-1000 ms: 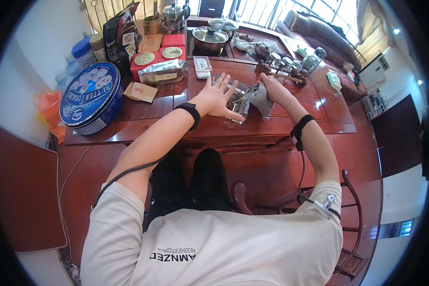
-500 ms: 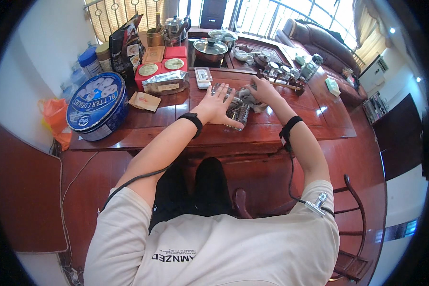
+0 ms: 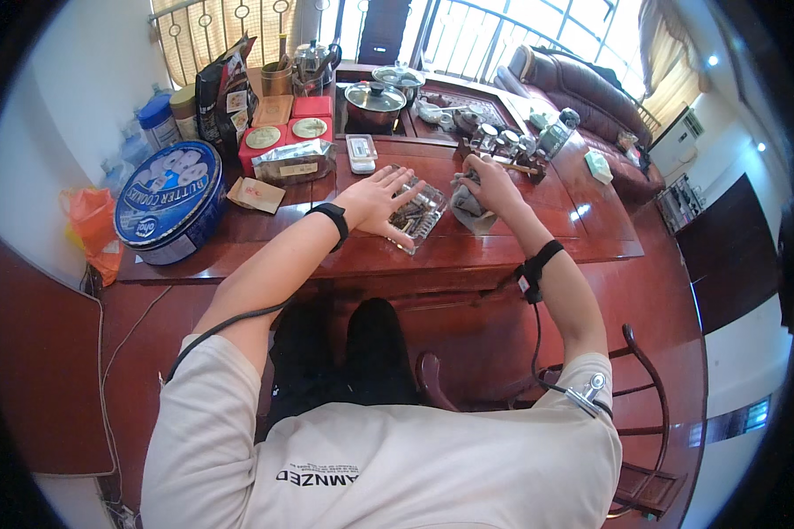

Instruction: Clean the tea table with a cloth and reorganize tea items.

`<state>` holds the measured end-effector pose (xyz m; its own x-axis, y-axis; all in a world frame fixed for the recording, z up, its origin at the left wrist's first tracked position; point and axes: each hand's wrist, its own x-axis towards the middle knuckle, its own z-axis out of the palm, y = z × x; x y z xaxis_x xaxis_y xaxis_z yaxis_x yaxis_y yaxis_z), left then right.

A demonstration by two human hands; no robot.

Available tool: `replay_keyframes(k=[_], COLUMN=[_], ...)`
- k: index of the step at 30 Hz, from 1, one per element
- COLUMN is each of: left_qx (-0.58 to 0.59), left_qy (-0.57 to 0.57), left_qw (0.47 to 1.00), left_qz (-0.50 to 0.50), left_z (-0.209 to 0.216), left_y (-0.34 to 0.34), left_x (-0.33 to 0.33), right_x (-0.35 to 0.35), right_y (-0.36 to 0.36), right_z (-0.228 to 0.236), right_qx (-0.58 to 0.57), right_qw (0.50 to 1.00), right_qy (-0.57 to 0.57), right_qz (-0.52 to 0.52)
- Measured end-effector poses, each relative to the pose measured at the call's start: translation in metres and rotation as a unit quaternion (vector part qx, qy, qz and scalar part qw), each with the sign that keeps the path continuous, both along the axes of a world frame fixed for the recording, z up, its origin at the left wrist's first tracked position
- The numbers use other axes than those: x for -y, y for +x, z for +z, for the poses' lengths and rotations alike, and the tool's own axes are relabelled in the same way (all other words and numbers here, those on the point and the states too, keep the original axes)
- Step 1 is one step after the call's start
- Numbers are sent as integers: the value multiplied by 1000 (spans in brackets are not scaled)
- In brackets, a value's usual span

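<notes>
A clear, square, glass-like tray or box (image 3: 422, 219) with a dense, shiny pattern lies on the reddish wooden table (image 3: 556, 234); I cannot tell if the pattern is its own or small contents. My left hand (image 3: 375, 204) lies over its left side with fingers spread, holding nothing. To the right of it, my right hand (image 3: 494, 187) is closed on a crumpled grey cloth (image 3: 469, 208), which rests partly on the tabletop, just beside the clear piece. Part of the cloth hides under the fingers.
A small white box (image 3: 361, 154) stands beyond my left hand. At left are a round blue cookie tin (image 3: 172, 201), a brown paper packet (image 3: 256, 195), a silver bag (image 3: 294, 165) and red tins (image 3: 331, 130). Lidded pots (image 3: 375, 104) and tea ware (image 3: 503, 139) stand farther back.
My right hand has drawn the grey cloth off the clear piece to its right side, uncovering more of it. My left hand keeps its spread pose on the left side.
</notes>
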<state>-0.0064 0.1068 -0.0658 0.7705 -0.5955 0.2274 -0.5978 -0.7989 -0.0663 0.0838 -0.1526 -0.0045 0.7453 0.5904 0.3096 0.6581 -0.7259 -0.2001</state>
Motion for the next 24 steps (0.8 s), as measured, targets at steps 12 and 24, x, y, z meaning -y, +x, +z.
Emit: replay_keyframes(k=[12,24], left_qx=[-4,-106], left_qy=[-78,-84], left_qw=[988,989], left_qz=[134,67], left_z=[2,4], left_y=[-23,-13], left_x=[24,2], right_x=[-19,19], right_y=[-4,-37], right_z=[-29,-7], right_qx=[-10,-229], right_qw=[997,956], right_qy=[63,-57], right_qz=[41,175])
